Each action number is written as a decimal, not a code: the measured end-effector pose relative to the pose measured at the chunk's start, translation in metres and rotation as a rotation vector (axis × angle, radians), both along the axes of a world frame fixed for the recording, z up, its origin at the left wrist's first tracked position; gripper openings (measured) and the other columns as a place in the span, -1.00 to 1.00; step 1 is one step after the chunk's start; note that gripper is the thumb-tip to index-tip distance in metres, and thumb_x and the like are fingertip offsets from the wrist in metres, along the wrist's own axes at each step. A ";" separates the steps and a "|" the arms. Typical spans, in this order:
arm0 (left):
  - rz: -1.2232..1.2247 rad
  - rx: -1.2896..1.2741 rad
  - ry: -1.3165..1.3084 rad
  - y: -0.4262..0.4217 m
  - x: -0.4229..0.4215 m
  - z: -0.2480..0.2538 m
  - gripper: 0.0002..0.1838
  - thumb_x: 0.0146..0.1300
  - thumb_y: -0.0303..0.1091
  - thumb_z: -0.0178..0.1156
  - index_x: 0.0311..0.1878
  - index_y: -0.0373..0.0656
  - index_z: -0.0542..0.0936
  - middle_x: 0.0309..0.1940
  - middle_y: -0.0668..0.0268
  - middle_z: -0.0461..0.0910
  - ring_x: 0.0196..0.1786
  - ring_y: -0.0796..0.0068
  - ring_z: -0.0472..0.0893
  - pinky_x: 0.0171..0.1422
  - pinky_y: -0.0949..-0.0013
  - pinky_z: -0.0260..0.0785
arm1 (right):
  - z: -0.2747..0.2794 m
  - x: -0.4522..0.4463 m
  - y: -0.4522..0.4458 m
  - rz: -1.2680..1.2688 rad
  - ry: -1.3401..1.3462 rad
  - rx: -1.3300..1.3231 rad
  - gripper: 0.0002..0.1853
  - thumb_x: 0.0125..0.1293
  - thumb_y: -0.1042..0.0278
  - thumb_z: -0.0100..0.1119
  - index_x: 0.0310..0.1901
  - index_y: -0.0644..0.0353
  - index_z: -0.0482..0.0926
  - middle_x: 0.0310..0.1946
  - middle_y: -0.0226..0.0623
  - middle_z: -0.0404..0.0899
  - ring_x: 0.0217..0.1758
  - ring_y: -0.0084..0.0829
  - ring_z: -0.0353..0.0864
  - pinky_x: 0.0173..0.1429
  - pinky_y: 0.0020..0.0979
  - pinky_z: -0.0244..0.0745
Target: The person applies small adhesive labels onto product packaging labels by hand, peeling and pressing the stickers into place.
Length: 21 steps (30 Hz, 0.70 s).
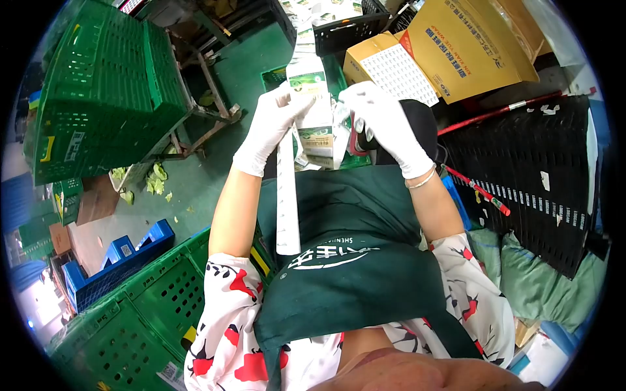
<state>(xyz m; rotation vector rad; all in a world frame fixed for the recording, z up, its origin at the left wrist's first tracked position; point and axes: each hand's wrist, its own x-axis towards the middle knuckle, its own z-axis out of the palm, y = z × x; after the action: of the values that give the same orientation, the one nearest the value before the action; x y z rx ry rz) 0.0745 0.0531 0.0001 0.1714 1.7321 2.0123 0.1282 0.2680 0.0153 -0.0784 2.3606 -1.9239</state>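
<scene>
My left hand (pixel 270 124), in a white glove, pinches the left edge of a printed strip of green-and-white labels (pixel 308 81). The strip runs up from my lap towards the black crate at the top. Below that hand hangs a narrow white strip (pixel 287 202), reaching down over my dark green apron (pixel 365 221). Also gloved, my right hand (pixel 378 117) is beside the labels on the right, fingers curled together. A whitish band (pixel 341 133) dangles near its fingertips; whether they grip it is hard to make out. Something red-edged (pixel 355 142) shows under this hand.
Green crates (pixel 98 98) are stacked at left, another (pixel 137 319) at lower left. A black crate (pixel 352 29) full of printed packs stands ahead. An open cardboard box (pixel 469 49) is upper right, above black crates (pixel 515 182) and a red pole (pixel 482 192). Leaves (pixel 156 179) litter the floor.
</scene>
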 end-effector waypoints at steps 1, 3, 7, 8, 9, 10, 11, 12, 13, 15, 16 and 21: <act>-0.020 -0.051 0.036 0.004 0.002 0.005 -0.69 0.34 -0.41 0.27 0.09 -0.36 0.62 -0.08 0.34 0.69 -0.09 0.70 0.59 0.03 0.55 0.43 | -0.001 -0.002 0.001 -0.149 -0.003 -0.098 -0.74 0.43 0.24 0.19 -0.03 0.25 0.60 -0.33 -0.43 0.62 -0.34 -0.69 0.53 -0.25 -0.60 0.42; -0.072 0.000 0.102 0.007 0.003 -0.009 -0.66 0.32 -0.43 0.28 0.14 -0.31 0.61 -0.03 0.33 0.69 -0.07 0.66 0.61 0.08 0.51 0.46 | 0.006 -0.004 -0.004 -0.181 -0.004 -0.159 -0.78 0.39 0.36 0.23 -0.01 0.25 0.58 -0.25 -0.40 0.63 -0.30 -0.72 0.54 -0.23 -0.62 0.45; -0.107 -0.006 0.091 0.012 0.009 -0.007 -0.63 0.31 -0.42 0.29 0.16 -0.29 0.60 -0.05 0.35 0.69 -0.07 0.68 0.60 0.07 0.51 0.46 | -0.006 -0.012 -0.021 -0.249 0.176 0.016 -0.73 0.26 0.41 0.38 -0.06 0.25 0.57 -0.34 -0.41 0.64 -0.37 -0.71 0.58 -0.24 -0.59 0.51; -0.115 -0.008 0.084 0.012 0.010 -0.005 -0.63 0.31 -0.42 0.29 0.17 -0.29 0.59 -0.06 0.35 0.69 -0.07 0.68 0.60 0.07 0.51 0.46 | -0.006 -0.013 -0.025 -0.273 0.197 0.127 -0.71 0.23 0.40 0.41 -0.06 0.27 0.57 -0.35 -0.43 0.62 -0.40 -0.73 0.54 -0.27 -0.62 0.47; -0.117 -0.017 0.075 0.011 0.009 -0.006 -0.63 0.31 -0.43 0.30 0.17 -0.30 0.59 -0.05 0.34 0.68 -0.05 0.67 0.60 0.09 0.51 0.45 | -0.006 -0.014 -0.028 -0.296 0.216 0.238 -0.68 0.20 0.39 0.44 -0.07 0.28 0.57 -0.36 -0.46 0.60 -0.44 -0.75 0.49 -0.29 -0.64 0.43; -0.120 -0.024 0.066 0.010 0.007 -0.008 -0.63 0.32 -0.44 0.30 0.17 -0.31 0.58 -0.04 0.33 0.68 -0.03 0.66 0.60 0.11 0.50 0.45 | -0.010 -0.015 -0.030 -0.364 0.266 0.319 -0.65 0.13 0.37 0.50 -0.09 0.26 0.58 -0.42 -0.47 0.58 -0.50 -0.75 0.47 -0.31 -0.61 0.43; -0.120 -0.030 0.059 0.009 0.006 -0.007 -0.63 0.32 -0.44 0.31 0.17 -0.32 0.58 -0.03 0.32 0.68 -0.01 0.65 0.60 0.13 0.50 0.44 | -0.011 -0.016 -0.029 -0.345 0.213 0.237 -0.67 0.15 0.36 0.48 -0.11 0.25 0.59 -0.43 -0.47 0.58 -0.50 -0.75 0.47 -0.31 -0.60 0.43; -0.122 -0.032 0.064 0.008 0.007 -0.004 -0.64 0.33 -0.43 0.30 0.16 -0.32 0.58 -0.04 0.32 0.68 -0.01 0.65 0.60 0.13 0.50 0.44 | -0.012 -0.017 -0.026 -0.327 0.158 0.155 -0.69 0.17 0.34 0.47 -0.12 0.24 0.59 -0.45 -0.47 0.57 -0.49 -0.75 0.46 -0.32 -0.60 0.43; -0.127 -0.033 0.068 0.006 0.009 0.000 -0.65 0.34 -0.42 0.29 0.15 -0.32 0.58 -0.05 0.32 0.68 -0.02 0.65 0.60 0.12 0.50 0.44 | -0.013 -0.017 -0.022 -0.310 0.102 0.074 -0.71 0.18 0.33 0.46 -0.14 0.23 0.60 -0.47 -0.47 0.57 -0.49 -0.75 0.46 -0.32 -0.59 0.42; -0.104 -0.005 0.036 0.003 0.009 0.004 -0.67 0.34 -0.40 0.28 0.13 -0.33 0.60 -0.06 0.33 0.68 -0.05 0.66 0.59 0.10 0.52 0.43 | -0.004 -0.014 -0.013 -0.074 -0.034 -0.014 -0.77 0.28 0.26 0.37 -0.21 0.27 0.62 -0.50 -0.46 0.57 -0.46 -0.73 0.49 -0.31 -0.59 0.42; -0.074 0.024 0.004 0.000 0.005 0.003 -0.67 0.34 -0.39 0.28 0.11 -0.34 0.61 -0.07 0.34 0.67 -0.07 0.68 0.58 0.08 0.54 0.43 | 0.001 -0.009 -0.011 0.016 -0.050 -0.027 -0.77 0.30 0.25 0.35 -0.23 0.27 0.63 -0.50 -0.45 0.57 -0.44 -0.73 0.50 -0.31 -0.59 0.42; 0.026 0.033 0.006 -0.005 -0.010 -0.005 -0.71 0.34 -0.44 0.25 0.08 -0.35 0.62 -0.11 0.40 0.66 -0.09 0.69 0.57 0.07 0.56 0.42 | 0.000 0.002 -0.006 0.027 -0.043 0.095 -0.78 0.33 0.32 0.31 -0.11 0.28 0.63 -0.38 -0.42 0.63 -0.34 -0.69 0.58 -0.22 -0.59 0.48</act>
<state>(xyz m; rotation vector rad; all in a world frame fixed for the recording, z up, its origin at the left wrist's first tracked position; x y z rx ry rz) 0.0644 0.0482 -0.0048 0.1669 1.7132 2.0620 0.1303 0.2623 0.0154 -0.0607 2.4054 -1.7807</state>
